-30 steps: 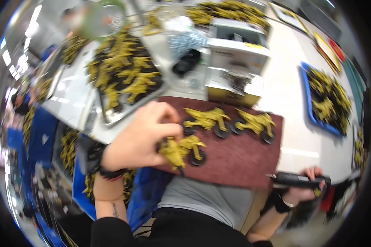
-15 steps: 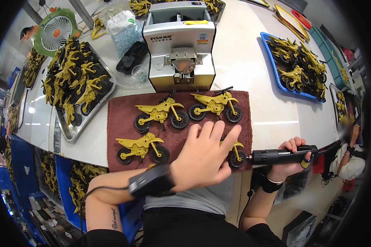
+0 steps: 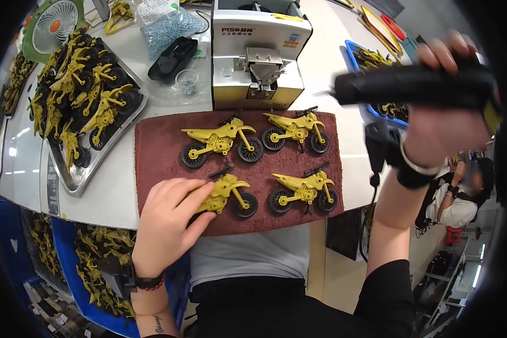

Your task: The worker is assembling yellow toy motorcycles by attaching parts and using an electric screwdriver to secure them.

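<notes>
Motorcycles, toy ones in yellow and black, lie heaped on a metal tray at the upper left of the frame. Left of lower centre, the left hand has its thumb and fingertips closing around the rear of the lower-left motorcycle, fingers close together, seemingly pinching it on the maroon cloth. Three more stand out on that cloth: upper-left motorcycle, upper-right motorcycle and lower-right motorcycle. At the upper right, the right hand has its fingers wrapped round a black driver tool, blurred, raised clear of the cloth. The step in hand looks like setting or steadying the gripped motorcycle; the next move seems to call for a firm left-hand hold and a controlled tool tip.
</notes>
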Demonstrator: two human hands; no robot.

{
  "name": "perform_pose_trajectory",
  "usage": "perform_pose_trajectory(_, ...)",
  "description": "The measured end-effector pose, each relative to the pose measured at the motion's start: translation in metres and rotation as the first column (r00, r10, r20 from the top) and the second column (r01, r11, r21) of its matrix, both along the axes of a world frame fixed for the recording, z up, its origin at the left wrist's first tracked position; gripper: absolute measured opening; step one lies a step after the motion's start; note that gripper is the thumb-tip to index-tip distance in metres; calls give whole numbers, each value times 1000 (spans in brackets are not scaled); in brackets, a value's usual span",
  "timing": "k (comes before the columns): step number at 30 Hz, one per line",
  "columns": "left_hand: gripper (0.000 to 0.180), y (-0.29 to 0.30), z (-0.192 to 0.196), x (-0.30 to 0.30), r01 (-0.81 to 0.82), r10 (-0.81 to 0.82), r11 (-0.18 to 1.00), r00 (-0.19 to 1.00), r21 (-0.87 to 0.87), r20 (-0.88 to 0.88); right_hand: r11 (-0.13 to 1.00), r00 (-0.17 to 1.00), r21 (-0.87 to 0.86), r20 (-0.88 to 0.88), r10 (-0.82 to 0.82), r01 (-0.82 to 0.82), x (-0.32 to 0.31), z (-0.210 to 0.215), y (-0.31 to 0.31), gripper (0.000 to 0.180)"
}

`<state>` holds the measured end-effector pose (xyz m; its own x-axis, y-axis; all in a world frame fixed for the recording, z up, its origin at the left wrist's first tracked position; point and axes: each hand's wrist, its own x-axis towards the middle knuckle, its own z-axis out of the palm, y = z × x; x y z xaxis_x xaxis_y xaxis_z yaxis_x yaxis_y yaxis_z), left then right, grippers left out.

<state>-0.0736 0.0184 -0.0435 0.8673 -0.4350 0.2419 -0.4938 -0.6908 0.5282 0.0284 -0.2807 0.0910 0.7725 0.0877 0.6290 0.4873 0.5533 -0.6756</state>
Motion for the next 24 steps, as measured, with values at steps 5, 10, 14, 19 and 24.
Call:
perform_pose_trajectory(5,50,-3,-14,9,78,-73,990,996,-118,47,960,921,-16,288,-262,278,36,-10,98,44)
perform_pose_trajectory(10,55,-4,-29,6,43,-32,992,996,-123,86,969,973,-82,13,-231,231,44,-10,103,35)
perform_pose_trajectory(14,53,-3,-33,7,43,-31,984,997,-174,73,968,969,-89,-54,-240,235,47,-19,112,33)
perform_pose_trajectory(19,52,-1,-38,6,-14,24,968,999,-249,38,928,960,-258,-141,241,-270,40,-20,86,45)
perform_pose_trajectory(24,53,-7,-39,8,-28,37,959,999,-283,27,937,959,-218,-141,247,-274,-43,-36,92,37)
